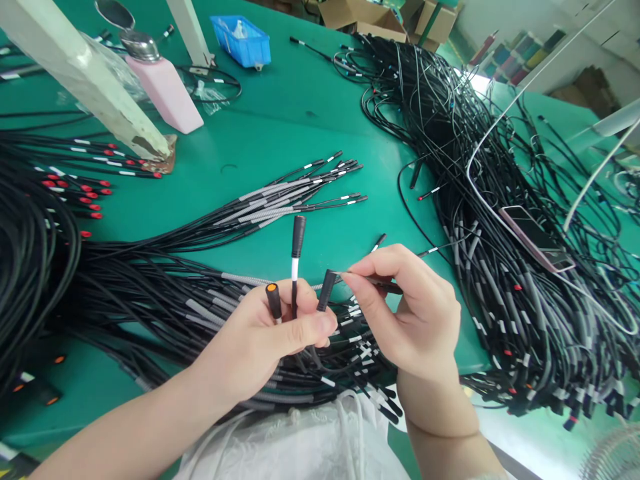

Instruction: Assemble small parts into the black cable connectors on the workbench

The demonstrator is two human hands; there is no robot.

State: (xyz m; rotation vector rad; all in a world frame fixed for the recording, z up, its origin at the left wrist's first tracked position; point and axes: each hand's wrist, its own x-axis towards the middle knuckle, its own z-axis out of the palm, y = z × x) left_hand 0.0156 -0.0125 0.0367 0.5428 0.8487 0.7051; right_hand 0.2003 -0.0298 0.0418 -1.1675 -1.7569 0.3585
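My left hand (280, 333) is closed around the ends of a few black cables. An orange-faced cable connector (273, 300) pokes up between its fingers. Beside that stands a longer black connector (299, 237) with a white label on its cable. A third black connector (327, 290) is pinched near my left thumb and leans to the right. My right hand (405, 307) grips a slim dark tool (380, 285), which looks like tweezers; its thin pale tip meets the open end of that third connector. Labelled cables (280, 207) with grey spiral sleeves lie just beyond my hands.
Coiled cables (35, 267) with red-tipped ends crowd the left side. A large cable pile (450, 167) fills the right, with a phone (535, 237) on it. A pink pump bottle (167, 93), metal post (100, 80) and blue bin (245, 43) stand farther back on the green table (280, 127).
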